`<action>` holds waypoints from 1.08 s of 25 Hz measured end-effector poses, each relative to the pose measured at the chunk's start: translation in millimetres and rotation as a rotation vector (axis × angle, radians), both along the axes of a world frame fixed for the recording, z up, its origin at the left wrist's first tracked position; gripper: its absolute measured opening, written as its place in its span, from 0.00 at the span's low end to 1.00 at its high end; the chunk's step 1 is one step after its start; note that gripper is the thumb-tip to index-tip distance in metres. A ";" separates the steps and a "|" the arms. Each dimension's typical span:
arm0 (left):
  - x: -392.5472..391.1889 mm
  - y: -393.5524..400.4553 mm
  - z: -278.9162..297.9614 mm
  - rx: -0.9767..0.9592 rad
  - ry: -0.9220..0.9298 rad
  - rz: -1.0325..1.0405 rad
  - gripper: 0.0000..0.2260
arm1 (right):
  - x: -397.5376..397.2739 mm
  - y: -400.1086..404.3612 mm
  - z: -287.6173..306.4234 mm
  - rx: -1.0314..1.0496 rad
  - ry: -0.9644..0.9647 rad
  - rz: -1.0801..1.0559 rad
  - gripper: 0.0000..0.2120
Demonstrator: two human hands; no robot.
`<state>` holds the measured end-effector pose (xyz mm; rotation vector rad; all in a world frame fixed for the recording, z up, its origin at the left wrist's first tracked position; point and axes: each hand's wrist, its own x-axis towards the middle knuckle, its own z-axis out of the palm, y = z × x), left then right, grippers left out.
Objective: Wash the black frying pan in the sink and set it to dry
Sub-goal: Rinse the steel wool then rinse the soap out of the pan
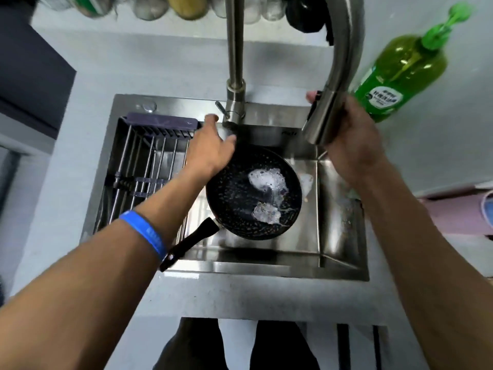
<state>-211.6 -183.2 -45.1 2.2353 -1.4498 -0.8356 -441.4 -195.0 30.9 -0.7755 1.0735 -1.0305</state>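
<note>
black frying pan (253,193) foam-flecked (handle on sink (344,265) rim), right hand (352,140) grip clamped on faucet spout (324,116), left hand (210,148) open

Soapy frying pan (253,193) in sink (344,273)

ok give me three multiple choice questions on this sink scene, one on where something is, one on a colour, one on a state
1. Where does the drying rack sit?
A. across the left part of the sink
B. on the counter right of the sink
C. inside the frying pan

2. What colour is the wristband on the left arm?
A. red
B. blue
C. white

3. What state is the frying pan in?
A. dry and clean on the rack
B. lying in the sink with patches of foam inside
C. held up in the air by its handle

Answers:
1 A, the rack spans the left of the sink basin.
2 B, the band is plainly blue.
3 B, white suds lie on the pan's black surface, and neither the left hand nor the right hand, which grips the faucet head, holds it.
</note>
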 end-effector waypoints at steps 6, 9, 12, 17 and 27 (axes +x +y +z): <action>-6.6 -66.2 12.8 -0.015 -0.222 0.118 0.19 | 9.4 22.6 -19.3 -0.044 0.216 0.206 0.26; 8.6 -65.4 4.3 -0.021 -0.253 0.091 0.15 | 12.9 26.0 -22.7 -0.047 0.199 0.196 0.22; 20.4 -48.6 -13.2 -0.027 -0.154 0.130 0.13 | 13.5 28.1 -24.2 -0.041 0.208 0.192 0.20; 22.6 -32.5 -22.7 -0.032 0.089 0.149 0.18 | 2.7 38.9 -54.3 0.068 0.118 0.117 0.23; -25.2 130.8 -118.8 0.179 0.332 -0.006 0.17 | 48.7 59.8 -284.0 0.180 1.328 0.958 0.28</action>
